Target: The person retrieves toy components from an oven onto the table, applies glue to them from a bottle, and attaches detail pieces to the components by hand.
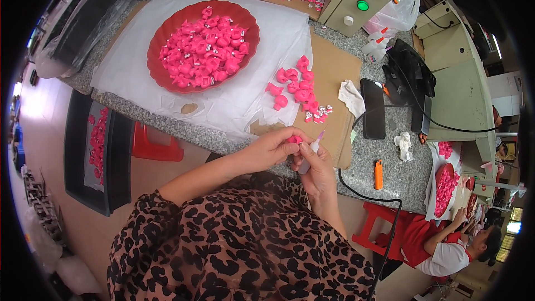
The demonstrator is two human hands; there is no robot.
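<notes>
My left hand [277, 146] pinches a small pink plastic piece [295, 139] between thumb and fingers, just past the table's near edge. Close beside it, my right hand [319, 168] is closed around a small white squeeze bottle [315, 145] whose thin purplish nozzle points up and away from me. The nozzle tip stands apart from the pink piece. Beyond my hands, a loose group of similar pink pieces [304, 85] lies on white paper and cardboard. Several small white-and-pink parts [319, 114] are at its near end. My fingers partly cover both held things.
A red scalloped bowl [158, 72] heaped with pink pieces stands at the left. To the right lie a black phone [373, 108], an orange lighter [378, 174], crumpled tissue [404, 146] and a black cable. A control box [365, 1] borders the back. A co-worker [446, 248] sits at right.
</notes>
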